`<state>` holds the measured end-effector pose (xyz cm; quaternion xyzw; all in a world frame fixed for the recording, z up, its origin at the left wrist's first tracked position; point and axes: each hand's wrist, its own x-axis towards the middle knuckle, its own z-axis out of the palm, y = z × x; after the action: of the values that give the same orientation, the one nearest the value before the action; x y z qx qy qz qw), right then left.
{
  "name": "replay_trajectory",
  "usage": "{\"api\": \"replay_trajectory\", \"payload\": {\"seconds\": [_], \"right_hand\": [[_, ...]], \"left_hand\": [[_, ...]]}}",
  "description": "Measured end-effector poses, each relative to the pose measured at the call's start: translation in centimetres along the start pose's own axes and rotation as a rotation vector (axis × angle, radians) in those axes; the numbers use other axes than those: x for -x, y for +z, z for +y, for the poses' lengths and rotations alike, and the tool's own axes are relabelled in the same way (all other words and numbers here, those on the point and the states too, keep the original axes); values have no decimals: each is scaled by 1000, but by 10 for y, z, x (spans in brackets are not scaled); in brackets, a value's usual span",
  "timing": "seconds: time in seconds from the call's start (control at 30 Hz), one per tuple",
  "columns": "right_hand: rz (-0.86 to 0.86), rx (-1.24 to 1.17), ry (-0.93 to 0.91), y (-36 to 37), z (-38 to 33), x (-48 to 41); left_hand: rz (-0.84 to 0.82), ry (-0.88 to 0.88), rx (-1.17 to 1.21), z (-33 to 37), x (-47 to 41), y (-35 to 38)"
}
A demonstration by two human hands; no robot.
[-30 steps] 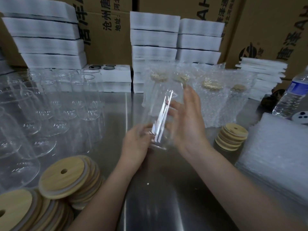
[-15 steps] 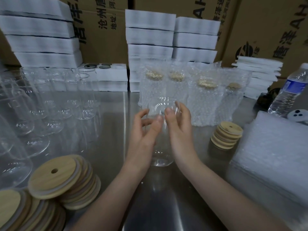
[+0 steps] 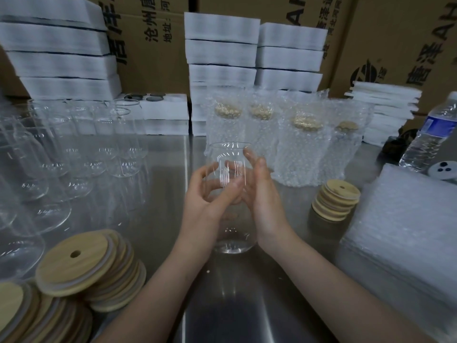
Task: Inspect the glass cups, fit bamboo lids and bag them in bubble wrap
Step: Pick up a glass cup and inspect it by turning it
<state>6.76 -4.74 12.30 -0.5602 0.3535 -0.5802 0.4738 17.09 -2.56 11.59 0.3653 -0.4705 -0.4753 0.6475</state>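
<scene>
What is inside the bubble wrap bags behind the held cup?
Each of four bags shows a bamboo lid near the top; the cups beneath are obscured by wrap.

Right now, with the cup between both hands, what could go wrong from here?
1. The glass cup is smooth and lidless, gripped by the left hand with the right hand pressed to its side; a slip onto the metal table could chip it.
2. Wrapped cups stand just behind and bare glasses to the left; a careless swing might knock one over.
</scene>
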Motion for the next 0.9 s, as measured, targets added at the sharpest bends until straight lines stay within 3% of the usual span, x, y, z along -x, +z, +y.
{"api": "replay_trajectory", "payload": {"seconds": [0.3, 0.53, 0.63, 0.77, 0.9], "right_hand": [[-100, -75, 100, -5, -2, -3], [-140, -198, 194, -8, -12, -1], [-9, -94, 77, -4, -14, 0], [119, 69, -84, -1, -8, 2], [140, 80, -92, 6, -6, 5]], "left_hand": [[-146, -166, 263, 0, -5, -5], [-44, 156, -123, 2, -4, -2], [61, 292, -274, 3, -2, -2], [-16, 237, -230, -1, 9, 15], [67, 249, -277, 1, 13, 16]]}}
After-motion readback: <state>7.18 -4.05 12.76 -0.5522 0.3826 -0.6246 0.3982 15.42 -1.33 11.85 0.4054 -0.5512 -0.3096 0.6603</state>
